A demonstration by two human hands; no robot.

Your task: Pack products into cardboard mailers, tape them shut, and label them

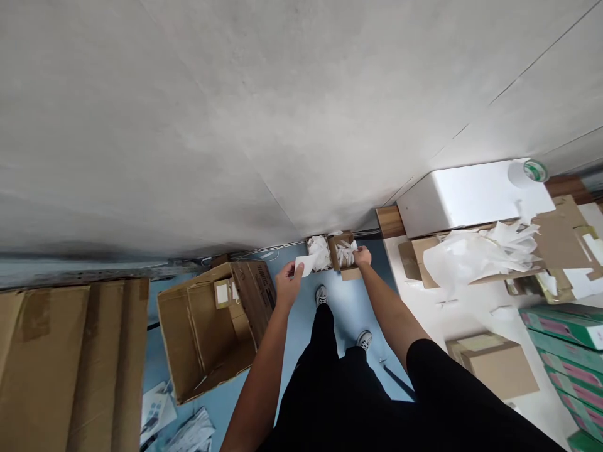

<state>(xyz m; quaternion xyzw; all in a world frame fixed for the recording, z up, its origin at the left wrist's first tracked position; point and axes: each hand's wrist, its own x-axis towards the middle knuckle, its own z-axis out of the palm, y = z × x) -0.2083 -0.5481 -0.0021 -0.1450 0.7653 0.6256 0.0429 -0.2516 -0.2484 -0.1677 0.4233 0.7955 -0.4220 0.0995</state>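
I look straight down at my legs and the blue floor. My left hand (288,284) is closed in a pinch on a small white card (305,263). My right hand (362,256) reaches into a small open cardboard box (349,272) on the floor by the wall, its fingers curled over white plastic-wrapped pieces (345,252). What those fingers hold is hidden. A second small box beside it holds crumpled white wrapping (319,252).
A large open cardboard box (211,326) lies on its side at my left. Flattened cardboard (66,358) stands further left. At my right a white table (471,314) carries a white box, plastic wrapping, cardboard scraps, a brown box (499,370) and stacked green boxes (565,326).
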